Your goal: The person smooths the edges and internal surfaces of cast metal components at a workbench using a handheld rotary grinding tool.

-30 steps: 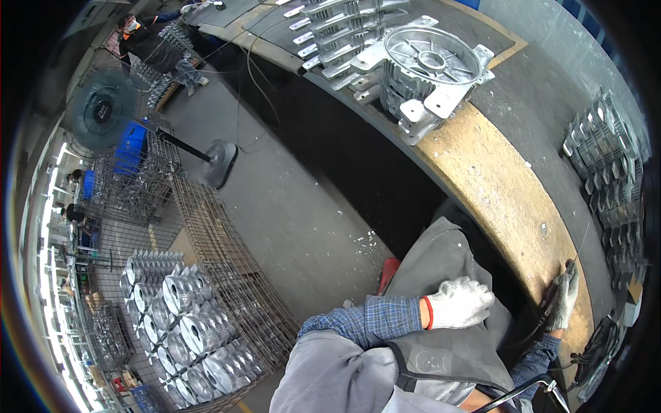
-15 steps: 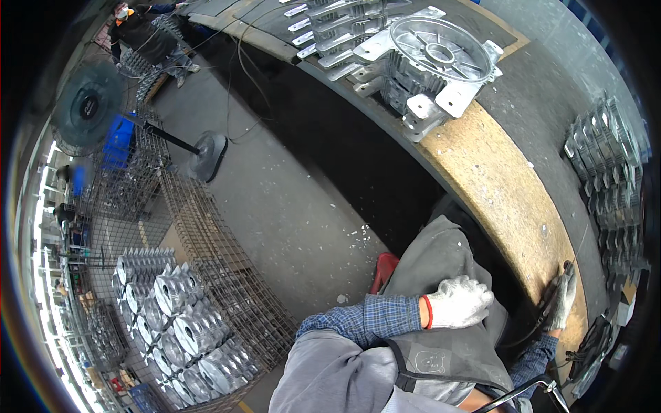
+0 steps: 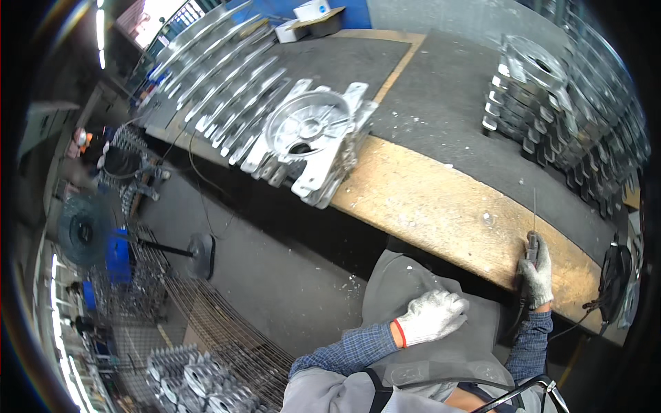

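My left hand (image 3: 432,317), in a white knit glove with a red cuff edge, hovers over or rests on the grey apron (image 3: 396,286) at my lap. Its fingers are curled, and nothing shows in them. At the bench edge on the right, my gloved right hand (image 3: 540,275) is wrapped round a dark handheld tool (image 3: 531,249). A thin rod points up from the tool, and a dark hose or cord trails below. Left of the hands, a silvery metal casting (image 3: 310,124) with a round spoked hub tops a stack overhanging the wooden strip (image 3: 434,206). Neither hand touches it.
More castings stand stacked at the far left (image 3: 213,76) and right (image 3: 530,89) of the dark bench mat (image 3: 447,103). A black bag-like item (image 3: 615,279) hangs at the right. On the floor are a fan (image 3: 84,229) and a wire cage (image 3: 227,323) with castings. A person (image 3: 124,162) is beyond.
The view has swung toward the bench, so the castings and wooden strip sit lower and farther left. My right hand has raised the tool, its rod now upright. My left hand stays over my lap.
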The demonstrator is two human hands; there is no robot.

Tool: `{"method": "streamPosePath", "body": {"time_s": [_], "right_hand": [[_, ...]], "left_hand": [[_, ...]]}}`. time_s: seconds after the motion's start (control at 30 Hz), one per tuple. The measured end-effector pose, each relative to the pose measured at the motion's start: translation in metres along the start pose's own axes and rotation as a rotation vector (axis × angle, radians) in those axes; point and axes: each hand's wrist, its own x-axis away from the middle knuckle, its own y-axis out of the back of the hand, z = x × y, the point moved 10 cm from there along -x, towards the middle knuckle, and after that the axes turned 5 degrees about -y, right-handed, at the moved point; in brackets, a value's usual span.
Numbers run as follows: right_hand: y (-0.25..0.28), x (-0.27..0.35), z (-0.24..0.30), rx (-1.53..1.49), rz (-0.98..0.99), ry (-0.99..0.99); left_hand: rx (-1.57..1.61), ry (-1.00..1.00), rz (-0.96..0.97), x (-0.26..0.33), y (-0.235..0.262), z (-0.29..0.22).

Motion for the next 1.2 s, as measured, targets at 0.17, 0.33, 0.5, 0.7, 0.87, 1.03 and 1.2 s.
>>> {"method": "streamPosePath", "body": {"time_s": [0.17, 0.33, 0.5, 0.7, 0.87, 1.03, 1.2], "right_hand": [[0.004, 0.009, 0.0, -0.086, -0.053, -0.05], [-0.01, 0.012, 0.011, 0.003, -0.009, -0.124], [-0.019, 0.01, 0.02, 0.019, 0.071, -0.148], [0.001, 0.002, -0.007, 0.016, 0.045, -0.094], [0.01, 0.005, -0.007, -0.001, -0.028, -0.081], [-0.002, -0.001, -0.001, 0.055, 0.036, -0.091], [0.005, 0.003, 0.0, 0.02, -0.012, -0.088]], "left_hand": [[-0.087, -0.073, 0.044, -0.036, -0.01, -0.01], [-0.112, -0.08, 0.096, -0.063, -0.025, -0.015], [-0.181, -0.14, 0.141, -0.074, -0.03, -0.025], [-0.227, -0.132, 0.064, -0.062, -0.022, -0.017], [-0.207, -0.122, 0.049, -0.056, -0.013, -0.012], [-0.128, -0.044, 0.111, -0.049, -0.004, 0.002], [-0.107, -0.04, 0.124, -0.049, -0.006, 0.011]]}}
